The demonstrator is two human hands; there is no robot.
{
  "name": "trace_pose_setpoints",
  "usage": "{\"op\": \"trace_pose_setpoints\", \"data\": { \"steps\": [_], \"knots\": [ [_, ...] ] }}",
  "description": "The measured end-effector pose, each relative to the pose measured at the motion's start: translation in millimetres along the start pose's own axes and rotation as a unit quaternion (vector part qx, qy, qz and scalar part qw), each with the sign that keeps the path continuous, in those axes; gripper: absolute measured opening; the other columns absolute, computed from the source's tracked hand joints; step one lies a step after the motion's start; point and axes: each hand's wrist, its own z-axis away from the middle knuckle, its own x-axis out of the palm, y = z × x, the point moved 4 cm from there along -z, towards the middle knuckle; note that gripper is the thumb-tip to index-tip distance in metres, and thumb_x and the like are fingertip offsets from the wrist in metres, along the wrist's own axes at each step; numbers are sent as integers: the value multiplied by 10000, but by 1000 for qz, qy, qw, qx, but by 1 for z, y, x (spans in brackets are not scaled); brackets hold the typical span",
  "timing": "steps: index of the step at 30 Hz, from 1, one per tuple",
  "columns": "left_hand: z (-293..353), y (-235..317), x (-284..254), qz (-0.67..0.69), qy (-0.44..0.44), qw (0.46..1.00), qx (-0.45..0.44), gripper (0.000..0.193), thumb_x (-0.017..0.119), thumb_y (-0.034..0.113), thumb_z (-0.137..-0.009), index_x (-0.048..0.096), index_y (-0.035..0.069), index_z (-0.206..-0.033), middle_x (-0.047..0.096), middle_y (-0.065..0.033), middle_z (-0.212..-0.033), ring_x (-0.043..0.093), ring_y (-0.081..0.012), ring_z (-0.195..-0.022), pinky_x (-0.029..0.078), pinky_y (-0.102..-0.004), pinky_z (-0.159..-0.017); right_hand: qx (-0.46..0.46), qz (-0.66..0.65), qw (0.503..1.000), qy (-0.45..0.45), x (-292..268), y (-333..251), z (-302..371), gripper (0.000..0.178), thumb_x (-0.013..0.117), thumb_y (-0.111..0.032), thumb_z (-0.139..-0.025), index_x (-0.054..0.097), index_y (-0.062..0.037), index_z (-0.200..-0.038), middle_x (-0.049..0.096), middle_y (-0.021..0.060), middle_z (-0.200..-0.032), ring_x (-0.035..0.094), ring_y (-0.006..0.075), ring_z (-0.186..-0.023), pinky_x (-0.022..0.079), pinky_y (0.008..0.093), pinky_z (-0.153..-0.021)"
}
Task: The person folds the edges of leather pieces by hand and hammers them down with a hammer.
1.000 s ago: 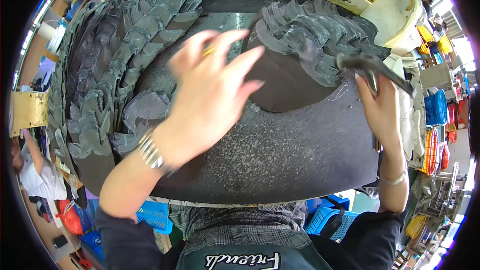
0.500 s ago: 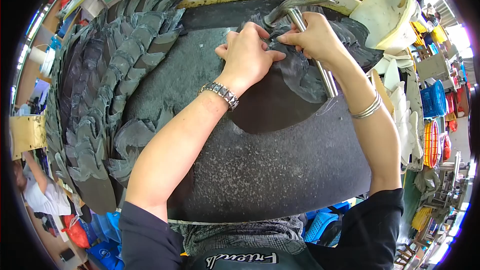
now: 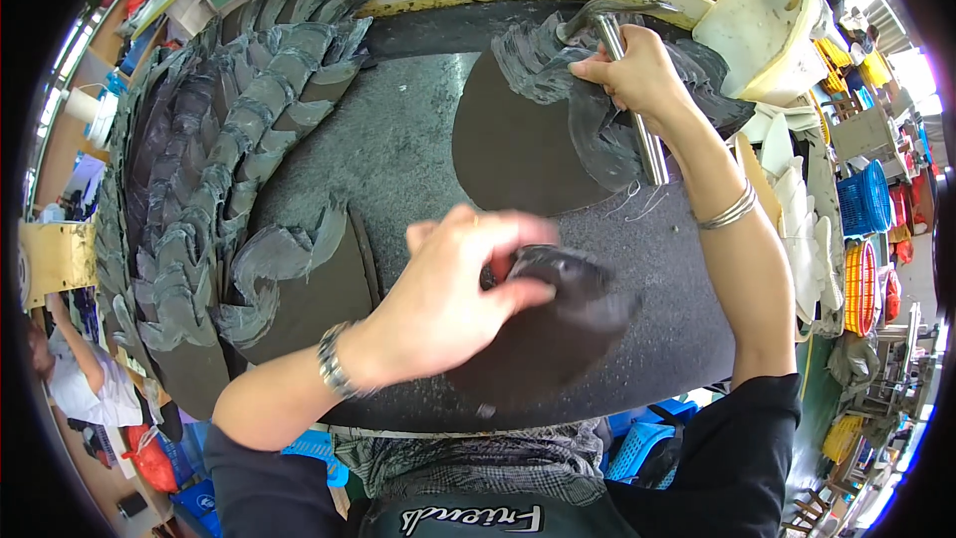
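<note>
Near the board's front, my left hand [image 3: 453, 284] grips a dark brown flat piece [image 3: 528, 364] by its grey-smeared edge; both are blurred by motion. Farther right, my right hand [image 3: 637, 75] is wrapped round the metal handle of a hammer [image 3: 649, 144], whose head lies toward the back. Beneath and beside that hand rests another thin rounded brown piece [image 3: 518, 144], its upper edge coated with grey smears. Left of my left hand lies a similar pair of stacked pieces [image 3: 319, 289].
Many overlapping grey-edged pieces [image 3: 219, 139] cover the left of the dark board [image 3: 637, 299]. A whitish tub [image 3: 767, 25] stands at back right, with white curved pieces [image 3: 802, 209] near it. Another person [image 3: 90, 379] is at far left. Blue baskets [image 3: 861, 197] stand at right.
My left hand has moved from beside my right hand toward the front left, carrying a brown piece. My right hand stays near the back with the hammer, shifted slightly.
</note>
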Motion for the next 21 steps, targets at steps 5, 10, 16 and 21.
{"op": "trace_pose_setpoints", "data": {
  "steps": [5, 10, 16, 21],
  "knots": [
    [49, 39, -19, -108, 62, 985, 121, 303, 815, 54, -602, 729, 160, -873, 637, -21, -982, 538, -256, -1003, 351, -392, -927, -11, -73, 996, 42, -12, -20, 21, 326, 729, -283, -837, 526, -34, -789, 483, -8, -564, 379, 60, -411, 299, 220, -372],
    [85, 18, -18, 317, -70, 922, -214, 176, 701, 26, -829, 612, -20, -974, 651, -43, -809, 626, -53, -722, 517, -194, -614, -76, -14, 996, 43, -31, -76, 118, 302, 693, -297, -860, 604, -22, -772, 556, -2, -610, 493, 48, -549, 369, 225, -467],
    [128, -32, 20, 269, -52, 908, -316, 197, 715, 144, -857, 610, 5, -947, 658, -25, -774, 582, -36, -649, 467, -224, -546, -298, 177, 888, -303, 6, -68, 264, 230, 680, -124, -793, 520, -63, -948, 486, 16, -651, 537, 171, -465, 429, 305, -420],
    [97, -10, -11, -37, -182, 973, -137, 354, 771, 306, -787, 627, -13, -839, 616, -143, -659, 639, -257, -593, 480, -322, -562, -208, 137, 888, -387, 14, -50, 290, 242, 679, -121, -781, 491, -55, -919, 529, 62, -685, 593, 231, -518, 478, 360, -436]
  ]
}}
